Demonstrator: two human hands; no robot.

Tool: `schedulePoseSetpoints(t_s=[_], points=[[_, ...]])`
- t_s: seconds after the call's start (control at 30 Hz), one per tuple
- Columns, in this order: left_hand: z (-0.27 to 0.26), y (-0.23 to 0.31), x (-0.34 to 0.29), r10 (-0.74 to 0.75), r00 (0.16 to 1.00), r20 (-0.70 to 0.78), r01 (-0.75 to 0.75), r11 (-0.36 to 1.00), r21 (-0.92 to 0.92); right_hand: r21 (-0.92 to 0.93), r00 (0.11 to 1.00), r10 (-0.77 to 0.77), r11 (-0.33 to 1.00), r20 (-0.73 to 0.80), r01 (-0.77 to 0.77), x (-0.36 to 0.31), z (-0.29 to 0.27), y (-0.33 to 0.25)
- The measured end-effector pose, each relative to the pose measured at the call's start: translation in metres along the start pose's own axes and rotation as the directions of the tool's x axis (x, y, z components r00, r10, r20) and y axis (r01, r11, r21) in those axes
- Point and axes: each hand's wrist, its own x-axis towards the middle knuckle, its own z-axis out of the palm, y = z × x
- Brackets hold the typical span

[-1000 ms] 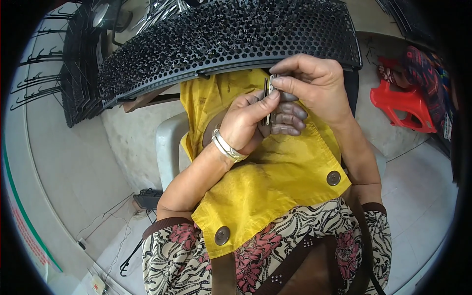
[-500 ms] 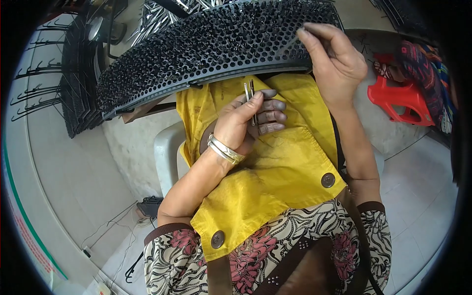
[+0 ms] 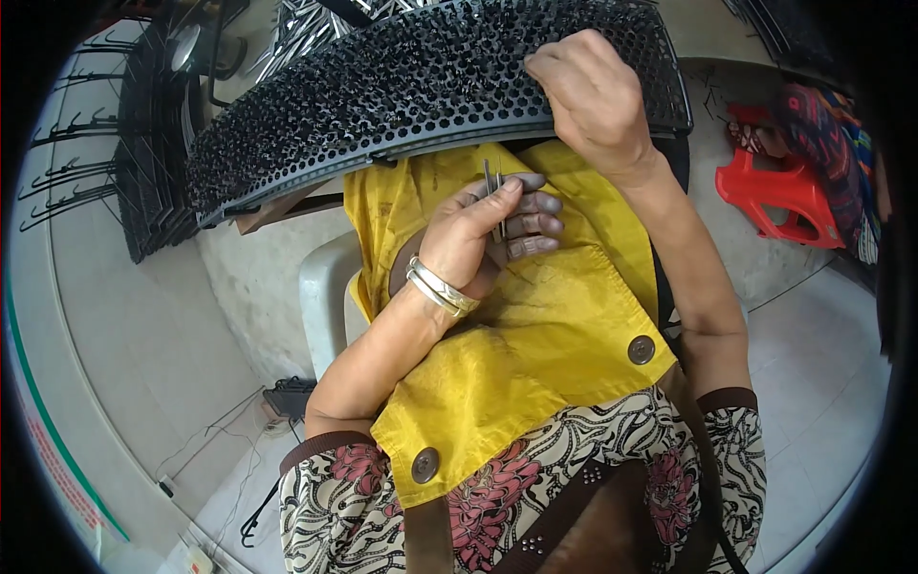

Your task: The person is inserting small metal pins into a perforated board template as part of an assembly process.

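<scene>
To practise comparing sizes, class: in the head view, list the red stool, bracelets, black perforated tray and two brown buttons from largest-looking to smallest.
1. Black perforated tray
2. Red stool
3. Bracelets
4. Left brown button and right brown button: look alike, unranked

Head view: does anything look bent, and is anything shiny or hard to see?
Head view: black corners, and the perforated tray appears bowed; head view: shiny bracelets glint; head view: dark pieces crowding the tray merge, hard to tell apart.

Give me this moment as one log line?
Left hand: pinching thin metal pieces | right hand: curled at perforated black tray | yellow apron: on lap
</scene>
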Motion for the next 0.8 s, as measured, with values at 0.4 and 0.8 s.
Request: schedulePoseSetpoints(t_s=[0.4,0.8], points=[[0.005,0.003,-0.002,0.002,0.998,0.063,-0.002,1.0,0.013,0.479,0.694,0.497,0.503,0.521,-0.72,0.004,-0.028,-0.05],[0.006,0.006,-0.003,-0.033,0.965,0.262,0.016,0.998,0.067,0.608,0.579,0.615,0.196,0.536,-0.77,0.006,-0.039,-0.042]])
